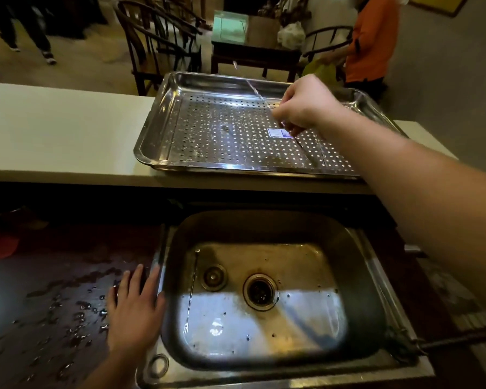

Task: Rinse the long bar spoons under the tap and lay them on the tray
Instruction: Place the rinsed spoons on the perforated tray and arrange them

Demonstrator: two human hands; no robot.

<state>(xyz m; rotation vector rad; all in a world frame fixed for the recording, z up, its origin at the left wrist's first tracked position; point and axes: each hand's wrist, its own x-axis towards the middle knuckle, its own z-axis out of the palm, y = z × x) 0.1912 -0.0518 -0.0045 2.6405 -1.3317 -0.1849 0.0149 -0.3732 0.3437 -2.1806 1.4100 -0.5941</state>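
Currently I count two bar spoons, one tray and one sink. The right hand (303,105) is held over the far right part of the tray (152,141), its fingers curled and pinching the first bar spoon (253,89). That spoon is blurred to a thin bright streak. Its long axis slants from the fingers up and away to the far left, and its far end pokes out beyond the tray's back rim. I cannot tell which end is the bowl. The tray is steel with a perforated floor, wet with droplets, and has one small blue-and-white sticker (278,133) just below the right hand. It stands on the pale upper bench (68,122). The second bar spoon (192,287) lies flat on the floor of the sink (357,276), along its left side. Its long axis runs nearly front to back, with a small forked end nearest me and the other end up by the far wall. It lies just left of the small drain (214,276), while the large drain (260,292) is further right. The left hand (135,307) rests flat on the wet dark lower bench (40,290), fingers straight and spread, holding nothing, with its thumb side touching the sink's left rim.
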